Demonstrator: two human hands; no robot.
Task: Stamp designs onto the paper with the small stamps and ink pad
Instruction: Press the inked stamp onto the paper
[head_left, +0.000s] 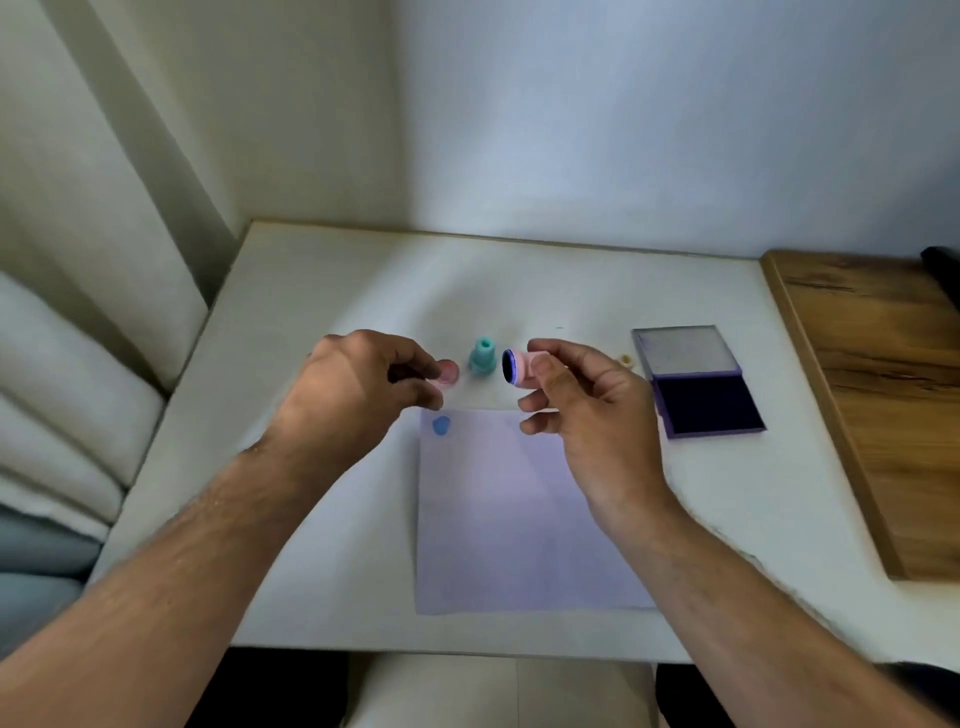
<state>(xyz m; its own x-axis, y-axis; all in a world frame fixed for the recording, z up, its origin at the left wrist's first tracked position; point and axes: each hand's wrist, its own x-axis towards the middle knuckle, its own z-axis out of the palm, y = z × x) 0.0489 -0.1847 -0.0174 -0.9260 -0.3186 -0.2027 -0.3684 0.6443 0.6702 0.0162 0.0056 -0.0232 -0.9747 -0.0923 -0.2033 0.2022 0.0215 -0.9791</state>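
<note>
Both of our hands hover above the far edge of the paper (519, 509), which lies flat on the white table (311, 291) in front of us. Our right hand (587, 415) pinches a pink stamp (522, 368) between thumb and forefinger, the other fingers loosely curled below it; the stamp is turned on its side so that its dark, blue-inked face points left, toward our other hand. Our left hand (353, 395) is curled with its fingertips drawn together around a small round pink piece (445, 373), which looks like a cap; we cannot tell whether the fingers grip it or only touch it, nor whether it rests on the table.

Between the two hands, a teal stamp (482, 356) stands upright on the table, just beyond the paper's far edge. One blue stamped mark (441, 426) sits in the paper's far left corner. To the right of our right hand a small cream-coloured piece (627, 360) lies on the table, and beyond it the ink pad (706, 402) lies open, its clear lid (684, 349) tipped back and the dark pad exposed. A wooden board (883, 395) borders the table on the right.
</note>
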